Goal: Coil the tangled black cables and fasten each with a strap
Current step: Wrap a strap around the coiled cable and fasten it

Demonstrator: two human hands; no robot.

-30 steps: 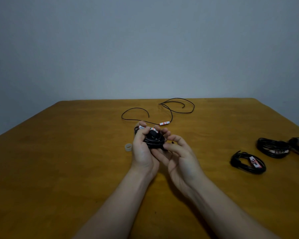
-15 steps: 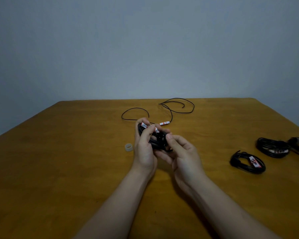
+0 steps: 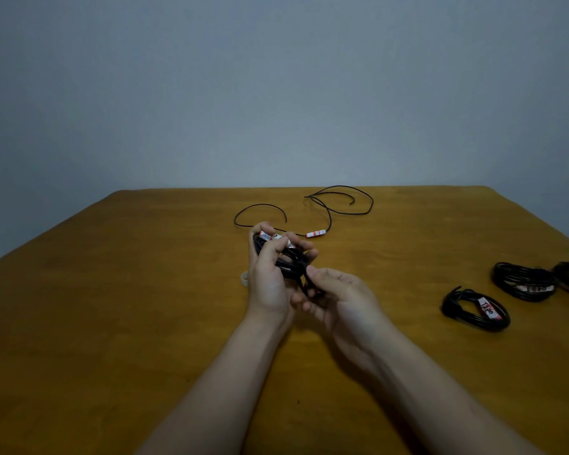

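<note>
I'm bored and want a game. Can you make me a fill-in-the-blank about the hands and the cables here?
1. The left hand holds a coil of ____ cable.
2. The finished coils lie on the person's ____ side.
3. Farther away, a loose cable is not yet ____.
Missing words: black, right, coiled.
</note>
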